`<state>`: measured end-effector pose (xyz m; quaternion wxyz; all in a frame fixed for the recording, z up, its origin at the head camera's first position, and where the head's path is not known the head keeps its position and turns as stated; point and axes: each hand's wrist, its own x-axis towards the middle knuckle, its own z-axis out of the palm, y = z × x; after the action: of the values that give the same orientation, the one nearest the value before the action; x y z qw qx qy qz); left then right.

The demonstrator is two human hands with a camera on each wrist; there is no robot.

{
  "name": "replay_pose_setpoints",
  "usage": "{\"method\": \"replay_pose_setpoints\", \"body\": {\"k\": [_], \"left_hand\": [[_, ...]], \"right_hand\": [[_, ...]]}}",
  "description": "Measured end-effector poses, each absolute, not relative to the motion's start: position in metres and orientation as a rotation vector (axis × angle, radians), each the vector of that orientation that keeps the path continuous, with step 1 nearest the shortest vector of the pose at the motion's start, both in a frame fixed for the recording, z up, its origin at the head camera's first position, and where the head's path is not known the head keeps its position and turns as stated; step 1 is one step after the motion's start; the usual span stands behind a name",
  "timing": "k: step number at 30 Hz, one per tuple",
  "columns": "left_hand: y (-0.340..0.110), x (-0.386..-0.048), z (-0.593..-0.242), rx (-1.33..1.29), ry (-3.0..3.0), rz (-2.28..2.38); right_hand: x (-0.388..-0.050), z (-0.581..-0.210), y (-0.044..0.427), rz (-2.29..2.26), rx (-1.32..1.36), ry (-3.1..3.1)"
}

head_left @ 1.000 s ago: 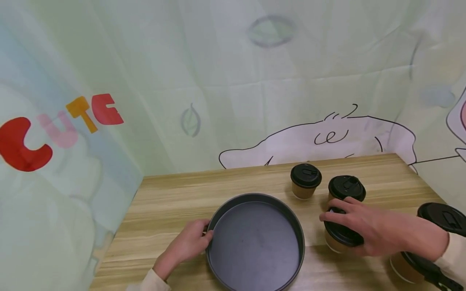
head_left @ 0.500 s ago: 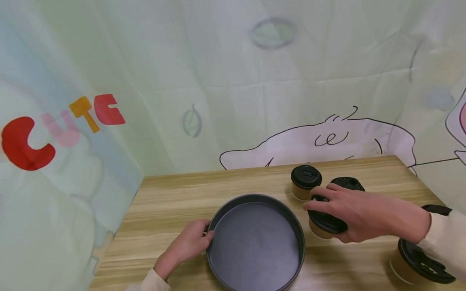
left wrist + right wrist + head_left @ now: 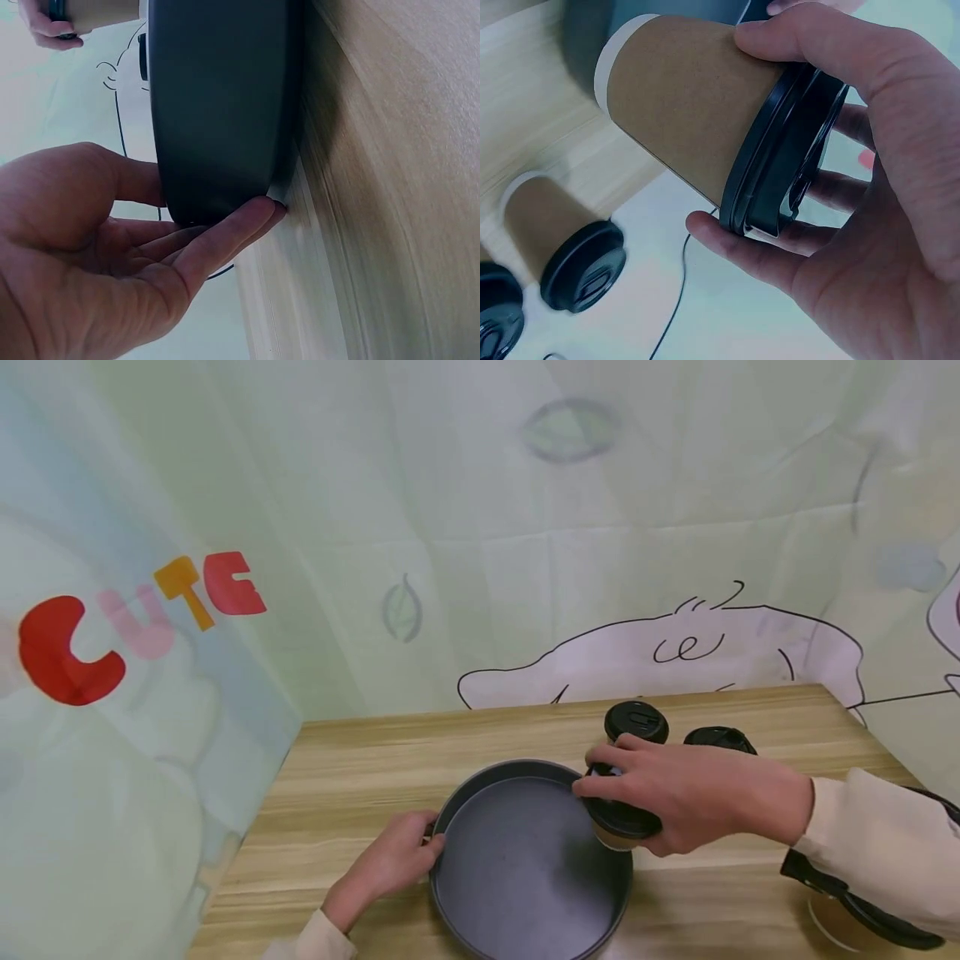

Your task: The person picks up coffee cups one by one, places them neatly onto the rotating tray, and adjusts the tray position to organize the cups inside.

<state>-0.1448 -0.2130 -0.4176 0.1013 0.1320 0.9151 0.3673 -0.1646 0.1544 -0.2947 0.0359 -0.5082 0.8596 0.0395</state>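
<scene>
A round dark pan lies on the wooden table, its side wall large in the left wrist view. At its left edge my left hand grips it, thumb at the rim and fingers against the wall. My right hand holds a brown paper cup with a black lid over the pan's right rim. In the right wrist view the thumb and fingers of that hand go round the lid end of the cup, which hangs tilted above the surface.
Behind the right hand stand two lidded cups, one at the back and one to its right. Another cup is at the front right, partly behind the sleeve. A printed curtain hangs beyond the wooden table.
My right hand has moved left with the cup, from beside the other cups to over the pan's right edge. My left hand keeps its grip on the pan. The head view has shifted slightly.
</scene>
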Motion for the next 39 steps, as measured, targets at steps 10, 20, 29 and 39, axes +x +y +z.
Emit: {"method": "replay_pose_setpoints", "body": {"k": [10,20,29,39], "left_hand": [[-0.215,-0.145,-0.419,0.371,2.71,1.051],[-0.22,-0.148,-0.418,0.434,2.691,1.04],[-0.223,-0.15,-0.417,0.426,2.597,1.097],[-0.225,-0.15,-0.415,0.447,2.581,1.115]], "right_hand": [[-0.166,-0.301,0.106,0.143,-1.567,2.473],[-0.171,-0.316,0.053,0.184,-1.652,2.347],[-0.168,-0.328,0.019,0.222,-1.778,2.294],[-0.164,-0.339,-0.006,0.259,-1.815,2.262]]}}
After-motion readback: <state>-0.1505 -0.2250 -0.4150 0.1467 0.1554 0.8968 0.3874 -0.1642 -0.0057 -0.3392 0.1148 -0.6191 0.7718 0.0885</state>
